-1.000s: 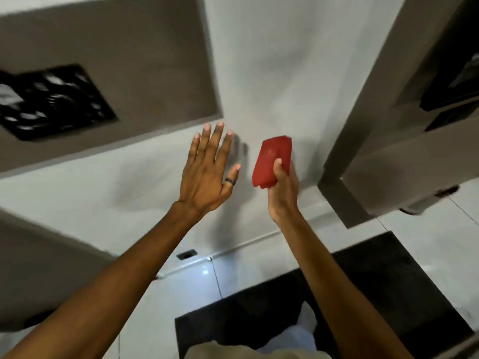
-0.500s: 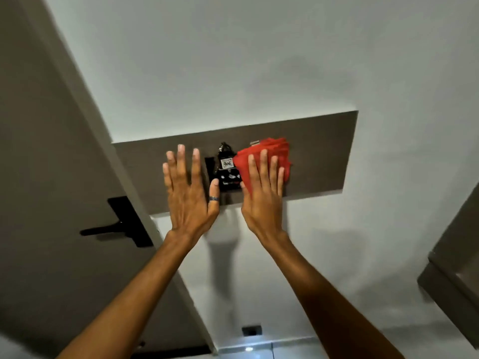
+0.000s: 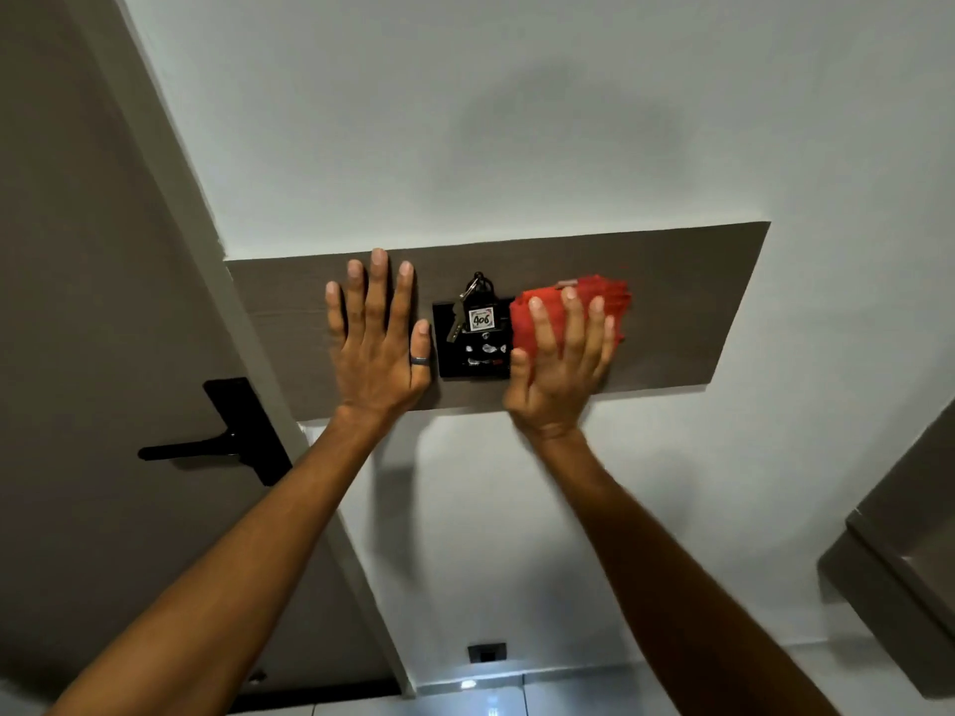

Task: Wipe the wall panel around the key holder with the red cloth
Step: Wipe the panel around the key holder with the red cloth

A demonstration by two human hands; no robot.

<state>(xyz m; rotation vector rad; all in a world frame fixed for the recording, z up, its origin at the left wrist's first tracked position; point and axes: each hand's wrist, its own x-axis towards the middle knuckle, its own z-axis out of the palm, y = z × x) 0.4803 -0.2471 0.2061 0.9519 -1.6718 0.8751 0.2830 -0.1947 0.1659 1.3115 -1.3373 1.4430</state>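
Note:
A grey-brown wall panel [image 3: 682,312] runs across a white wall. At its middle is a black key holder [image 3: 473,354] with a key and a tag marked 406 hanging from it. My right hand [image 3: 560,364] presses the folded red cloth [image 3: 573,315] flat against the panel just right of the holder, fingers spread over the cloth. My left hand [image 3: 377,343], a ring on its thumb, lies flat and empty on the panel just left of the holder.
A grey-brown door [image 3: 93,302] with a black lever handle [image 3: 227,441] stands to the left. A dark cabinet corner [image 3: 899,571] juts in at the lower right. A small wall socket [image 3: 486,652] sits low near the tiled floor.
A second ago both hands were in the air with the cloth held up, away from the panel. Now both are flat on the panel, and the cloth has slid slightly right of the key holder.

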